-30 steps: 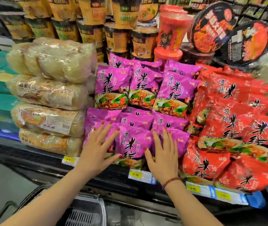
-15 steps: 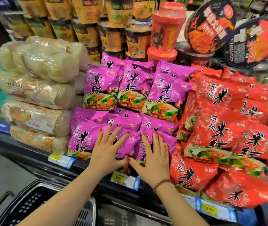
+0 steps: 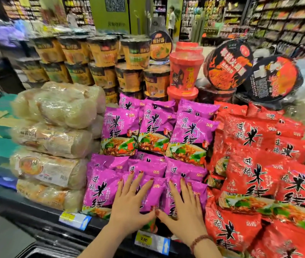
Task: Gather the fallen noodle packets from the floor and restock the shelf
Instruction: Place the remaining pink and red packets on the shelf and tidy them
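Front-row purple noodle packets [image 3: 99, 190] stand on end at the near edge of the shelf [image 3: 42, 218], with red packets [image 3: 250, 175] just to their right. The left hand [image 3: 131, 207] and right hand [image 3: 183, 215] press flat on them, fingers straight and thumbs touching. The row lies directly beyond both palms, neither hand nearer.
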{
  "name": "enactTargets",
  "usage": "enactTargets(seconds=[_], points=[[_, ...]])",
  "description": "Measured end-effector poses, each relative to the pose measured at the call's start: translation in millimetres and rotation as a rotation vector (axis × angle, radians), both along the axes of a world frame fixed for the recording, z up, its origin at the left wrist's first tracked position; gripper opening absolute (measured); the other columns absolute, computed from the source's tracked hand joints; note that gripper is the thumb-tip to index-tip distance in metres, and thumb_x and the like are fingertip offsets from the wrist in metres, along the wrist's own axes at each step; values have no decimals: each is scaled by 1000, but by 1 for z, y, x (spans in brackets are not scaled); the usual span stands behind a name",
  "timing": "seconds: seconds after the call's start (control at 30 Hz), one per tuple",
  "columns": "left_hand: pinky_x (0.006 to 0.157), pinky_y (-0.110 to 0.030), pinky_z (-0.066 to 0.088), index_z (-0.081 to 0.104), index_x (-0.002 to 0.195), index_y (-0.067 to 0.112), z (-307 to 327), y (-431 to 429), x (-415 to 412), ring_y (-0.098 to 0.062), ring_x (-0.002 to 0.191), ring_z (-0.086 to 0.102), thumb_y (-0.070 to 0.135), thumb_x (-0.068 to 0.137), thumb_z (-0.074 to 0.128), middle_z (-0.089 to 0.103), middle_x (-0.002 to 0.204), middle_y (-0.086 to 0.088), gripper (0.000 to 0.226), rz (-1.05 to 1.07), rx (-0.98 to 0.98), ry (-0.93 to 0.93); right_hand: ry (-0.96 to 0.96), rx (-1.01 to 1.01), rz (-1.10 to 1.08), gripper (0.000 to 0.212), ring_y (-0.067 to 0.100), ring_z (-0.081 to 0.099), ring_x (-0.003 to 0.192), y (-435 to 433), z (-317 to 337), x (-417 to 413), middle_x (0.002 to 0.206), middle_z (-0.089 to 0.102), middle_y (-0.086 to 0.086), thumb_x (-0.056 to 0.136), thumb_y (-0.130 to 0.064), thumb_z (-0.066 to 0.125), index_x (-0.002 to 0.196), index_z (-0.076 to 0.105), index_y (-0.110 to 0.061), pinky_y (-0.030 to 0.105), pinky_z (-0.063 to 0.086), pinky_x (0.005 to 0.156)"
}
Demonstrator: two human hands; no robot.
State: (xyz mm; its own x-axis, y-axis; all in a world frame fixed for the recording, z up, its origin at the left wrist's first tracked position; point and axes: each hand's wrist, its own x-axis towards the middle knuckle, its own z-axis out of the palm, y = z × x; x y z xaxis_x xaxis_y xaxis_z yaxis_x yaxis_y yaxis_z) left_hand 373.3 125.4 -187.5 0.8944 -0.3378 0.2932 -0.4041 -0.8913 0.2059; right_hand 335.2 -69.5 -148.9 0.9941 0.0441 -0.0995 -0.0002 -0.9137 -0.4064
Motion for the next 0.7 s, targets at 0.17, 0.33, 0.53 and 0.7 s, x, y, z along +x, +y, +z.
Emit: enactTargets(seconds=[0.17, 0.33, 0.53, 0.7], points=[[115, -44, 24, 35, 145, 40, 29, 27, 29, -22, 147, 22, 60, 85, 54, 28, 158, 2, 65, -20, -357, -97, -241, 166, -162, 90, 17, 9, 146, 26, 35, 14, 159, 12, -3, 75, -82, 21, 150, 20, -34, 37, 13, 117], [114, -46, 29, 45, 142, 35, 65, 52, 98, -35, 142, 27, 30, 79, 72, 29, 154, -16, 68, 160, -560, -167, -261, 510, -86, 61, 7, 37, 133, 72, 69, 75, 146, 38, -8, 91, -40, 58, 145, 34, -25, 24, 30, 111], [107, -35, 40, 34, 148, 39, 72, 51, 134, -21, 134, 46, 1, 72, 77, 67, 118, -6, 95, 76, -613, -73, -187, 594, -7, 77, 12, 36, 136, 110, 90, 147, 151, 32, -1, 89, -30, 63, 151, 17, -24, 35, 33, 113], [113, -7, 2, 27, 147, 49, 53, 55, 150, -11, 147, 16, -12, 42, 82, 35, 139, -44, 134, -42, -500, -195, -224, 528, -55, 80, 11, 18, 145, 120, 109, 193, 158, 18, -5, 93, -36, 58, 154, 7, -22, 29, 18, 118]])
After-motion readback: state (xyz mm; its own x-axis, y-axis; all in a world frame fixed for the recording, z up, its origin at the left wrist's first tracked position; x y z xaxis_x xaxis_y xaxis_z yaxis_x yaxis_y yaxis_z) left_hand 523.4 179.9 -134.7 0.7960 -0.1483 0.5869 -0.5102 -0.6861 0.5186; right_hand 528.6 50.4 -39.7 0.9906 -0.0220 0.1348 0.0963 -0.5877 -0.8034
